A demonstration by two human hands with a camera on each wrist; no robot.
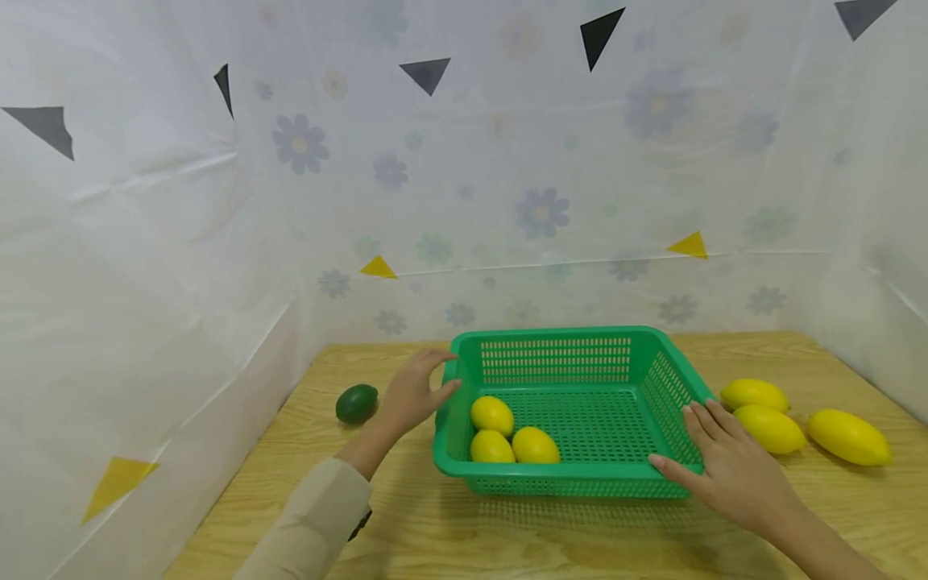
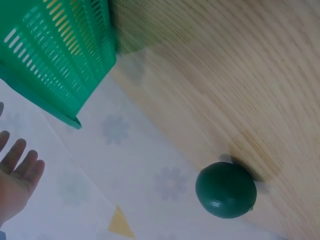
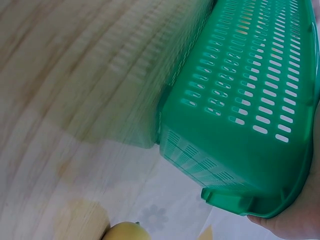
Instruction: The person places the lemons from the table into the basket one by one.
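Observation:
A green plastic basket with slotted walls stands on the wooden table. Three lemons lie inside it, grouped in the left front part. My right hand rests on the basket's front right corner, fingers straight over the side rim and thumb at the front rim. Beside the left rim is my left hand, its fingers loosely bent and its thumb apart, holding nothing. In the left wrist view that hand appears apart from the basket. A dark green oval fruit sits left of it.
Three more yellow fruits lie on the table to the right of the basket, close by my right hand. Pale flowered sheeting hangs behind the table and on both sides, with black and yellow triangles on it.

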